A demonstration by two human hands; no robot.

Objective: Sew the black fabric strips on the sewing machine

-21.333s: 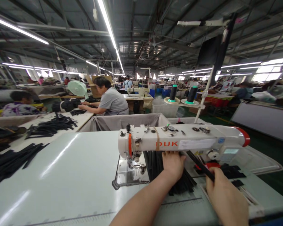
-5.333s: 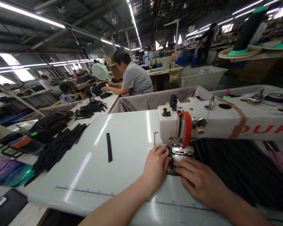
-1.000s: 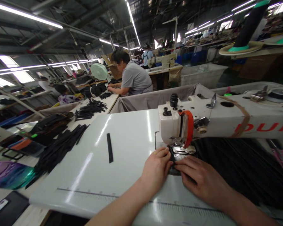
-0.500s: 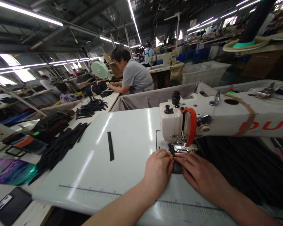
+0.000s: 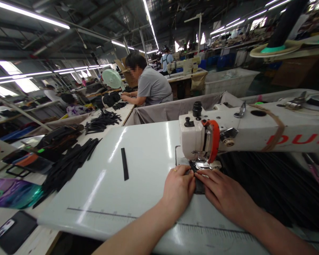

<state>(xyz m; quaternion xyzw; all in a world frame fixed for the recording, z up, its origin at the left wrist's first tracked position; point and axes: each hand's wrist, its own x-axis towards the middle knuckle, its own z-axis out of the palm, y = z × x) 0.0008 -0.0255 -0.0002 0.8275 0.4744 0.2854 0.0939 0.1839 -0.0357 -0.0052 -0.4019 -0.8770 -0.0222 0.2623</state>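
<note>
Both hands meet just in front of the presser foot of a white sewing machine (image 5: pixel 192 136). My left hand (image 5: pixel 179 187) is closed, its fingertips pinching a small black fabric strip (image 5: pixel 200 187) at the foot. From the other side my right hand (image 5: pixel 220 187) presses its fingertips on the same strip, thumb tucked low beside it. Much of the strip is hidden under the fingers and the foot. A single black strip (image 5: pixel 124 164) lies apart on the pale tabletop (image 5: pixel 146 141), left of my hands.
Piled black strips (image 5: pixel 66 166) lie along the left table edge, near a phone (image 5: pixel 14 232) and a purple-green pouch (image 5: pixel 13 193). Dark fabric (image 5: pixel 276 187) fills the space under the machine arm. A co-worker (image 5: pixel 154 83) leans over a bench beyond a cloth-lined bin (image 5: pixel 159 111).
My hands stay at the presser foot with the black strip, shifting very slightly. The whole view has moved a little; nothing was let go.
</note>
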